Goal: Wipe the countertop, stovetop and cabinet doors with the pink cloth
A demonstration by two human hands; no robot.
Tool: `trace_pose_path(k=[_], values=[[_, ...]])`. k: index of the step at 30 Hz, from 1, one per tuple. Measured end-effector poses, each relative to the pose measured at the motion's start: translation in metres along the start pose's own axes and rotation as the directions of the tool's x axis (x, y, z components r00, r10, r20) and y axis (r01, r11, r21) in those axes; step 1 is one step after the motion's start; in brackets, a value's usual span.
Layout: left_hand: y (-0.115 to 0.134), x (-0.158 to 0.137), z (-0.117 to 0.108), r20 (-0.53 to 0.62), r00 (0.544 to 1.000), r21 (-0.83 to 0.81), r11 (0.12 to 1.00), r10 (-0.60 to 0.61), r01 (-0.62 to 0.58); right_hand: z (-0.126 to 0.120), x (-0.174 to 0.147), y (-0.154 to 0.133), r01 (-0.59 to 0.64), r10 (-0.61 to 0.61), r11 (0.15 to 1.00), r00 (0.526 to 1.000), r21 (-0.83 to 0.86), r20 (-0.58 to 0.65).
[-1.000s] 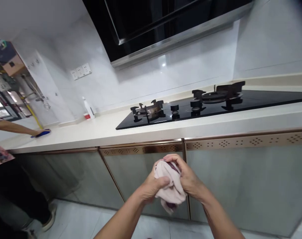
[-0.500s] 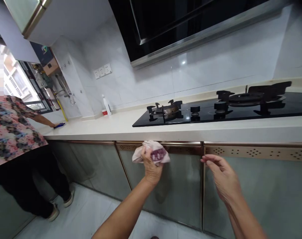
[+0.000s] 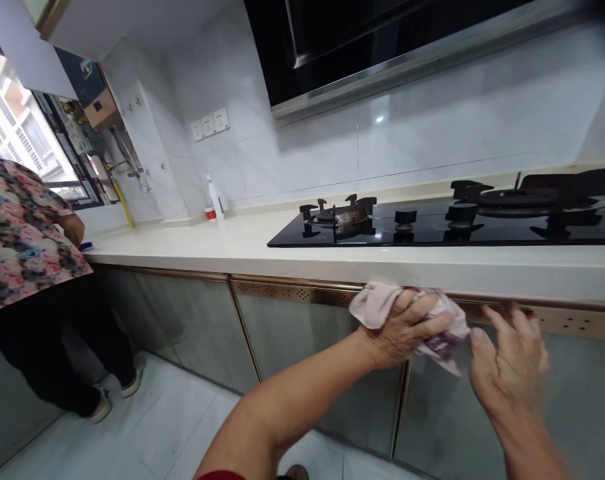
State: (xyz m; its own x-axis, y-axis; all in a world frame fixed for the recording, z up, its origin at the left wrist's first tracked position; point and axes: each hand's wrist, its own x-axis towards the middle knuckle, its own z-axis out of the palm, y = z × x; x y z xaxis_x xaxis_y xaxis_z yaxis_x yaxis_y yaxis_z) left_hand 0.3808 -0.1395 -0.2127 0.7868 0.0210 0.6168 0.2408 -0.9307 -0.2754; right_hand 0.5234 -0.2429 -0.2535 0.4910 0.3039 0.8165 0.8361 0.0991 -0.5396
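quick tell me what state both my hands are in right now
Left hand: holding the cloth.
Right hand: open beside the cloth, nothing visible in it.

Just the one head cam here, and it's looking forward and down from in front of the hob (image 3: pixel 427 233), sitting a bit higher than it. It's close enough that the hob is running out past the right edge and the hood (image 3: pixel 382 40) above it is getting cropped. The left hand (image 3: pixel 407 330) and right hand (image 3: pixel 512 367) are showing below the hob, nearer the lens. Far left of the hob, the view's reaching a window (image 3: pixel 17 127).
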Motion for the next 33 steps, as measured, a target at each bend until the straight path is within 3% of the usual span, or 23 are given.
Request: trace_pose_path(k=[3, 7, 9, 11, 13, 16, 18, 20, 21, 25, 27, 30, 33], values=[[-0.033, -0.051, -0.031, -0.02, 0.989, 0.08, 0.986, -0.146, 0.148, 0.002, 0.001, 0.007, 0.018, -0.015, 0.989, 1.0, -0.144, 0.021], [-0.094, -0.147, -0.095, -0.071, 0.913, 0.183, 0.895, -0.401, 0.407, 0.01, 0.002, -0.003, 0.069, -0.062, 0.977, 0.997, -0.203, 0.042], [-0.122, -0.19, -0.13, -0.158, 0.77, 0.264, 0.725, -0.619, 0.636, 0.012, 0.003, -0.009, 0.091, -0.087, 0.974, 0.996, -0.206, 0.028], [-0.143, -0.222, -0.16, -0.219, 0.618, 0.296, 0.552, -0.755, 0.779, 0.013, 0.004, -0.012, 0.106, -0.103, 0.974, 0.994, -0.202, 0.029], [-0.155, -0.239, -0.177, -0.258, 0.556, 0.265, 0.496, -0.79, 0.827, 0.013, 0.004, -0.011, 0.115, -0.108, 0.974, 0.993, -0.193, 0.047], [-0.155, -0.239, -0.173, -0.348, 0.565, 0.168, 0.543, -0.748, 0.823, 0.015, 0.003, -0.007, 0.13, -0.127, 0.976, 0.991, -0.175, 0.028], [-0.143, -0.223, -0.149, -0.411, 0.556, 0.131, 0.557, -0.722, 0.82, 0.018, 0.002, -0.005, 0.146, -0.148, 0.977, 0.989, -0.158, 0.001], [-0.12, -0.198, -0.112, -0.423, 0.582, 0.115, 0.596, -0.695, 0.795, 0.019, 0.001, -0.003, 0.147, -0.146, 0.979, 0.989, -0.143, 0.019], [-0.106, -0.182, -0.09, -0.407, 0.622, 0.107, 0.642, -0.668, 0.76, 0.02, 0.001, -0.002, 0.136, -0.133, 0.981, 0.991, -0.142, 0.032], [-0.039, -0.103, -0.004, -0.196, 0.882, 0.05, 0.894, -0.429, 0.446, 0.017, 0.002, 0.003, 0.112, -0.102, 0.975, 0.993, -0.194, 0.063], [-0.012, -0.065, 0.027, -0.12, 0.954, 0.004, 0.961, -0.274, 0.276, 0.015, 0.002, 0.006, 0.123, -0.106, 0.967, 0.991, -0.223, 0.088], [0.006, -0.04, 0.051, -0.128, 0.964, -0.056, 0.972, -0.233, 0.228, 0.012, 0.002, 0.008, 0.136, -0.115, 0.96, 0.989, -0.244, 0.096], [0.001, -0.068, 0.053, -0.136, 0.918, -0.072, 0.928, -0.372, 0.365, 0.012, 0.0, 0.008, 0.148, -0.134, 0.96, 0.988, -0.238, 0.075]])
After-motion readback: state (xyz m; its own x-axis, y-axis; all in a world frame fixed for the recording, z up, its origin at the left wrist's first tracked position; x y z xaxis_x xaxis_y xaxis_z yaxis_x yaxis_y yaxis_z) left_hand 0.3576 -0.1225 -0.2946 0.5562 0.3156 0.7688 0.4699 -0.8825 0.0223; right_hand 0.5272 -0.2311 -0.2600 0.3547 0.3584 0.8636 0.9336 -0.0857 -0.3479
